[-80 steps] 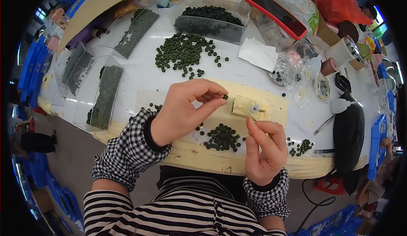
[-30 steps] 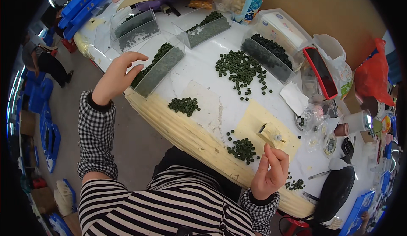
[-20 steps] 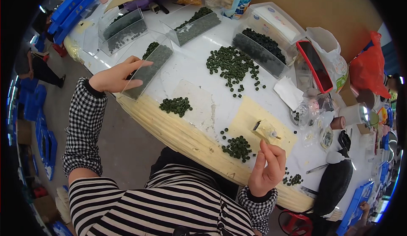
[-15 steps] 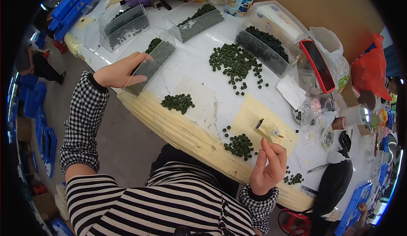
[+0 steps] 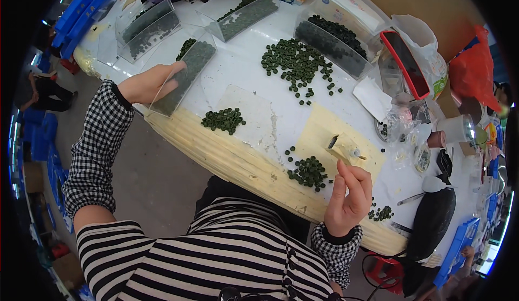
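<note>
My left hand (image 5: 148,84) reaches into a tilted clear plastic bin (image 5: 197,68) holding small dark green round pieces. Its thumb and forefinger are apart; the other fingers are hidden. At the right, my right hand (image 5: 348,198) is closed, thumb and forefinger pinched beside a small cream-coloured block fixture (image 5: 346,148) with a metal pin. Whatever sits in the pinch is too small to make out. Just left of this hand lies a pile of green pieces (image 5: 308,172). The fixture stands on a yellow sheet (image 5: 313,130).
Another small pile (image 5: 223,120) lies near the padded yellow table edge (image 5: 216,160). A larger heap (image 5: 297,65) spreads mid-table, before a dark-filled clear bin (image 5: 332,49). A red-cased phone (image 5: 405,65) leans at the right. A black pouch (image 5: 432,220) lies at the right edge.
The view has shifted slightly. My left thumb and forefinger have drawn a little closer together at the bin. My right hand stays pinched beside the fixture.
</note>
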{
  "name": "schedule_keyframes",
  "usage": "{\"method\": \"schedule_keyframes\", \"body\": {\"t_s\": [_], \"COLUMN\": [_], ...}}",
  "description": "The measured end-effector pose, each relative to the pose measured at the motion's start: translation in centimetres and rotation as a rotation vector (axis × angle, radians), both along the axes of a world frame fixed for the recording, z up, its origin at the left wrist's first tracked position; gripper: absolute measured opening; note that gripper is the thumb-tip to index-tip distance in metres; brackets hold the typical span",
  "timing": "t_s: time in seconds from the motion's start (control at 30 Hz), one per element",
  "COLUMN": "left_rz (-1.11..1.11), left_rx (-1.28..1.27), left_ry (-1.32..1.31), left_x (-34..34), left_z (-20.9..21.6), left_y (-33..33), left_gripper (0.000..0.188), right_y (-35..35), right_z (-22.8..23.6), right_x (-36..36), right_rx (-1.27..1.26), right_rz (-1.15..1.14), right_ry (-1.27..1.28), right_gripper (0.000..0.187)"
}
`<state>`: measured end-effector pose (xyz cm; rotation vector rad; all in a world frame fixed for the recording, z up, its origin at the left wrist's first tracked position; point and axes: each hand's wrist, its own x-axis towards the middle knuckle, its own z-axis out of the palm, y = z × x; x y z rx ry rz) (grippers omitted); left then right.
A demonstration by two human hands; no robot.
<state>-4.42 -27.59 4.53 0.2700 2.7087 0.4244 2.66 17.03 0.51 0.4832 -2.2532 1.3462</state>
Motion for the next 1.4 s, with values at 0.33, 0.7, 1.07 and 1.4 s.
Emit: {"method": "schedule_keyframes", "body": {"t_s": [0.33, 0.7, 1.07, 1.4], "left_rz": [-0.071, 0.256, -0.281, -0.429], "left_rx": [-0.169, 0.226, -0.102, -0.292], "left_ry": [0.335, 0.603, 0.574, 0.575], "left_x": [-0.7, -0.6, 2.2, 1.8], "left_z": [0.5, 2.7, -2.4, -2.1], "left_y": [2.0, 3.8, 15.4, 16.2], "left_gripper": [0.018, 0.02, 0.016, 0.019], "right_y": [0.1, 0.1, 0.0, 1.3], "right_z": [0.2, 0.2, 0.3, 1.8], "right_x": [-0.1, 0.1, -0.1, 1.1], "right_rx": [-0.006, -0.023, -0.013, 0.064], "right_rz": [0.01, 0.013, 0.022, -0.025], "right_ry": [-0.025, -0.054, -0.037, -0.001], "right_gripper": [0.031, 0.03, 0.03, 0.032]}}
